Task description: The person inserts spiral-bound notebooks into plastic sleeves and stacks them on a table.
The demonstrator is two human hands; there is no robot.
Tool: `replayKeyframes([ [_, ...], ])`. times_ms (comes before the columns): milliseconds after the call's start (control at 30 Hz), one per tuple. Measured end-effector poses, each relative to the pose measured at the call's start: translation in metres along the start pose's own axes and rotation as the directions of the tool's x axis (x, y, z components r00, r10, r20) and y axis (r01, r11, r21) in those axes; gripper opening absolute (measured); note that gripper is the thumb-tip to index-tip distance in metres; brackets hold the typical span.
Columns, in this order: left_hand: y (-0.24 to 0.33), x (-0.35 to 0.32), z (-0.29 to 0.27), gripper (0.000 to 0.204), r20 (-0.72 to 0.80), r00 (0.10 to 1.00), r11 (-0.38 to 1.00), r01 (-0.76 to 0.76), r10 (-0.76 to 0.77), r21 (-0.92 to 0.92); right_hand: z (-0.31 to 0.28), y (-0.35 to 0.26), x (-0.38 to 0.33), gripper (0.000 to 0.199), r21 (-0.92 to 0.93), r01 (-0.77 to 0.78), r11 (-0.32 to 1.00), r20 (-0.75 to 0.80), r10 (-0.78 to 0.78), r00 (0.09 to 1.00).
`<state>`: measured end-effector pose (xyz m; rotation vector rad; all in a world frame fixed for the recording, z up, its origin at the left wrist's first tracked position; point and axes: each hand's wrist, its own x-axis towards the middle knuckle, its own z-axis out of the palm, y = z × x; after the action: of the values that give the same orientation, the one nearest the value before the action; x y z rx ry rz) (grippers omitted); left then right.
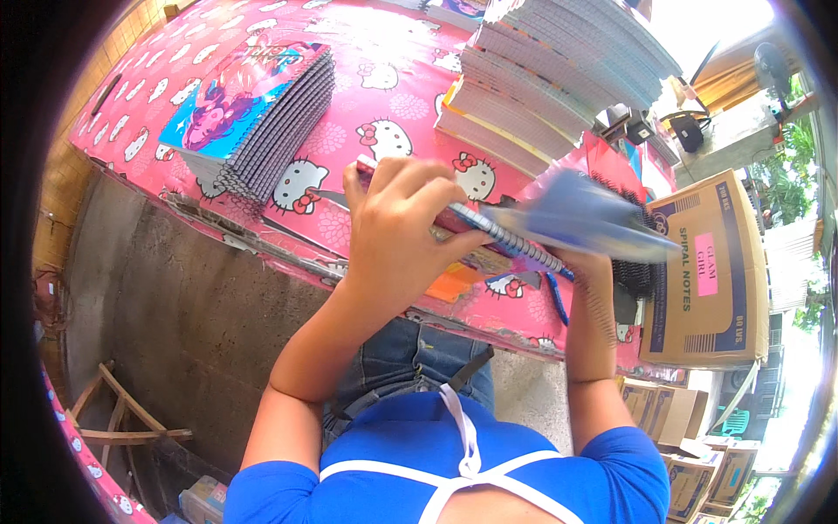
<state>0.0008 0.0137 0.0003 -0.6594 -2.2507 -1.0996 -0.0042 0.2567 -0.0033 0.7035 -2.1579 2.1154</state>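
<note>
A spiral notebook (515, 237) is held over the near side of the table, its coiled spine slanting down to the right. My left hand (406, 214) is closed on its left part, fingers over the far side and thumb beside the spine. At the spine's right end is my right hand (583, 260), its fingers hidden by the notebook. A blue cover or sheet (585, 214) above it is smeared by motion. A thin dark coil (599, 310) shows against my right wrist. Black spiral coils (635, 275) lie just right of that hand.
The pink patterned table (384, 79) carries a stack of bound notebooks (249, 118) at left and tall stacks of paper blocks (559, 83) at the back. A cardboard box (711, 271) stands at right, more boxes (690, 476) below. A wooden frame (127, 410) is lower left.
</note>
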Motion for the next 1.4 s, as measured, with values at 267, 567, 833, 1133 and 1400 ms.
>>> replayKeyframes([
  [267,-0.01,0.001,-0.001,0.048,-0.152,0.986,0.997,0.063,-0.069,-0.043,0.003,0.013,0.008,0.03,-0.374,-0.155,0.915,-0.142,0.108,0.984],
  [567,-0.016,-0.003,-0.008,0.049,-0.076,0.985,0.957,0.131,-0.155,-0.258,0.013,0.014,0.027,0.027,-0.434,-0.158,0.887,-0.079,0.137,0.987],
  [833,-0.03,-0.003,-0.008,0.052,-0.117,0.969,0.923,0.163,-0.216,-0.347,0.026,0.005,0.046,0.05,-0.315,-0.186,0.931,0.03,0.206,0.978],
  [1133,-0.041,-0.013,-0.006,0.044,0.005,0.868,0.444,0.258,-0.496,-0.858,0.043,0.002,0.06,0.036,-0.223,0.017,0.975,0.108,0.008,0.994],
  [1400,-0.05,-0.013,-0.02,0.029,0.13,0.868,0.404,0.349,-0.478,-0.846,0.005,0.027,0.013,0.045,-0.893,-0.353,0.278,-0.356,0.042,0.933],
])
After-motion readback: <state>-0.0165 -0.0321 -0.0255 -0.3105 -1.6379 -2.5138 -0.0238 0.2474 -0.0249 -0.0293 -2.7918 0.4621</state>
